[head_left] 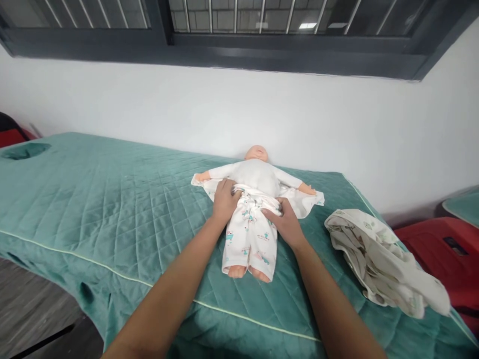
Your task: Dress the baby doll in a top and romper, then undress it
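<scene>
A baby doll (256, 175) lies on its back on the green quilted bed cover, its head near the wall and its arms spread. It has a white long-sleeved top on its body and white patterned pants (250, 232) on its legs, with the feet showing below the hems. Another white garment (299, 202) is spread out beneath the doll's arms. My left hand (225, 200) is closed on the pants' waistband at the left side. On the right side, my right hand (285, 222) pinches the pants near the waist, thumb in front.
The green bed cover (123, 199) reaches to the white wall, below a dark-framed barred window (239, 52). A crumpled white cloth with a leaf print (377, 259) lies at the right. Beside the bed there is a red case (441, 254).
</scene>
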Tool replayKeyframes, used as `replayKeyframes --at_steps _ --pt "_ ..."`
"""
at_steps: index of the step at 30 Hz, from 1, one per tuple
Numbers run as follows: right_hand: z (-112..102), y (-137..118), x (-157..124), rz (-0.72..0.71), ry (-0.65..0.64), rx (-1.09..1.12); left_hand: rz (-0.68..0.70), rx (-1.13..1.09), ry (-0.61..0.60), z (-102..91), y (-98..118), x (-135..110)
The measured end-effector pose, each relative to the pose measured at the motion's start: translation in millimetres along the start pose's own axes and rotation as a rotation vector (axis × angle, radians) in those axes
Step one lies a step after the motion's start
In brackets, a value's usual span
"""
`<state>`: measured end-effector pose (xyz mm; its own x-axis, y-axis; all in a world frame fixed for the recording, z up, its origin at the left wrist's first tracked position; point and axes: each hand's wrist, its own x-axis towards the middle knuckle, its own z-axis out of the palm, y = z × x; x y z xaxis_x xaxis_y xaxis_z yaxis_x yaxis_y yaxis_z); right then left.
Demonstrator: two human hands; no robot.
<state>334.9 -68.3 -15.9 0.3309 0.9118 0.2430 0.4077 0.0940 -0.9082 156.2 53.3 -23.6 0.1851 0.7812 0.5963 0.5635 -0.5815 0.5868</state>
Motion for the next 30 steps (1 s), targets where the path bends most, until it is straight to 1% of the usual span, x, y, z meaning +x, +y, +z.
replayKeyframes --at_steps 3,6,9,12,14,17,19,21,26,28,30 --pt "2 -3 -1 0.005 0.021 -0.067 -0.004 0.04 -0.012 -4.3 1 -6" --pt "2 -3 -2 0.016 0.049 -0.116 -0.008 0.074 -0.021 -13.5 5 -18" --pt "2 -1 -1 0.01 0.064 -0.138 -0.012 0.088 -0.046 -25.5 9 -38" --pt "3 1 2 -0.017 0.077 -0.178 -0.045 0.105 -0.058 -35.8 14 -60" --pt "3 2 4 -0.04 0.086 -0.205 -0.065 0.117 -0.063 -39.5 15 -70" --pt "3 -1 1 -0.068 0.1 -0.241 -0.071 0.12 -0.082 -40.1 16 -75" --pt "2 -5 -10 -0.076 0.11 -0.278 -0.071 0.104 -0.1 -38.7 14 -73" --pt "2 -11 -28 -0.076 0.095 -0.295 -0.074 0.082 -0.109 -37.0 11 -70" --pt "11 -22 -81 -0.05 -0.009 -0.152 -0.029 0.048 -0.132 -34.3 6 -68" --pt "15 -25 -89 -0.042 -0.02 -0.116 -0.018 0.05 -0.132 -34.1 5 -67" --pt "17 -26 -88 -0.037 -0.012 -0.103 -0.022 0.062 -0.118 -33.9 6 -65"
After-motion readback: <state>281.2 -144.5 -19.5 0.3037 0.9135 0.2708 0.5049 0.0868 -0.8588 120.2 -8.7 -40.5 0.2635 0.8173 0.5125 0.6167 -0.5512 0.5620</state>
